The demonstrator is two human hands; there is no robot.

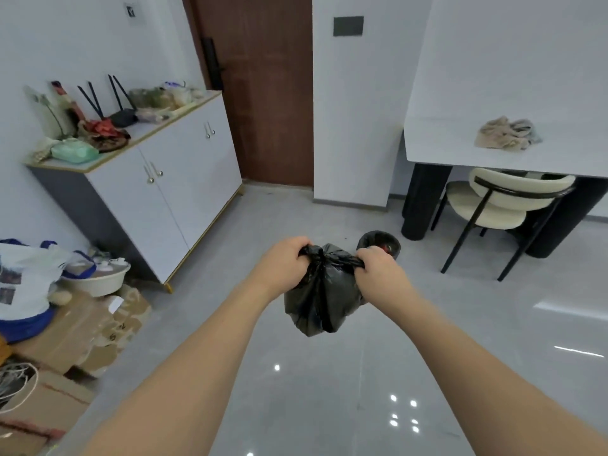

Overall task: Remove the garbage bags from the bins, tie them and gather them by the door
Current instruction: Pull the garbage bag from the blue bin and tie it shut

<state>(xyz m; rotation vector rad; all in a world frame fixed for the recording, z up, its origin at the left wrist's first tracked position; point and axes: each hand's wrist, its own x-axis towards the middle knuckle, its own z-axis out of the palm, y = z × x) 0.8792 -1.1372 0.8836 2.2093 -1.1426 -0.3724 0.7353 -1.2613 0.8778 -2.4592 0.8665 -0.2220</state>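
Above the grey floor (329, 390), your left hand (284, 263) and right hand (378, 268) each clench a gathered end of the black garbage bag (320, 297), which hangs between them. Just beyond stands a black-lined bin (378, 241), with the brown door (263, 87) farther off.

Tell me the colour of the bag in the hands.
Black garbage bag, seen in the head view.

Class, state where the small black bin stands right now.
In the head view, the black bin stands on the floor right of centre, just behind the right hand, near the table leg.
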